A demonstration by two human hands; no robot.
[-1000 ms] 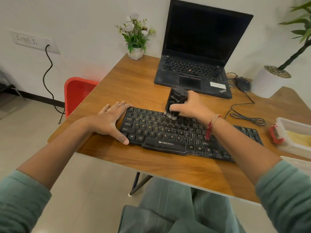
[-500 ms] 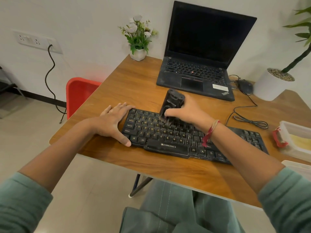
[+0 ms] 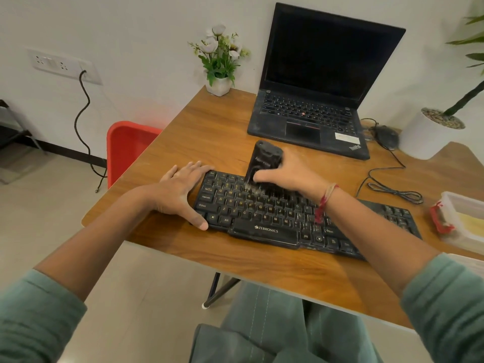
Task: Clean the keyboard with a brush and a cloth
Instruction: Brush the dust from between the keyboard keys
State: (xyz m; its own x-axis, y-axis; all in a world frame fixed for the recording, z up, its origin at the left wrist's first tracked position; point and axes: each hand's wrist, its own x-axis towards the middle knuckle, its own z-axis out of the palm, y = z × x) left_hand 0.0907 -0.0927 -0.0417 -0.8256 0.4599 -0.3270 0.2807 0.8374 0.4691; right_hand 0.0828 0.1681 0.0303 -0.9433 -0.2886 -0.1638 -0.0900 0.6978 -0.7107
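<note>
A dusty black Zebronics keyboard [image 3: 264,226] lies across the wooden desk [image 3: 209,132]. My right hand [image 3: 288,174] grips a black brush [image 3: 264,161] with a chunky handle, its bristles pressed on the upper key rows left of the middle. My left hand [image 3: 180,192] rests flat on the keyboard's left end, fingers spread, thumb along the front corner. My right forearm hides part of the keys on the right side. I see no cloth.
An open black laptop [image 3: 314,106] stands behind the keyboard, with a mouse [image 3: 385,136] and its coiled cable [image 3: 392,189] to the right. A flower pot [image 3: 218,85] sits at the far left corner, a clear container [image 3: 463,221] at the right edge, a red chair [image 3: 128,148] to the left.
The brush has moved left along the upper key rows with my right hand. My left hand has stayed on the keyboard's left end.
</note>
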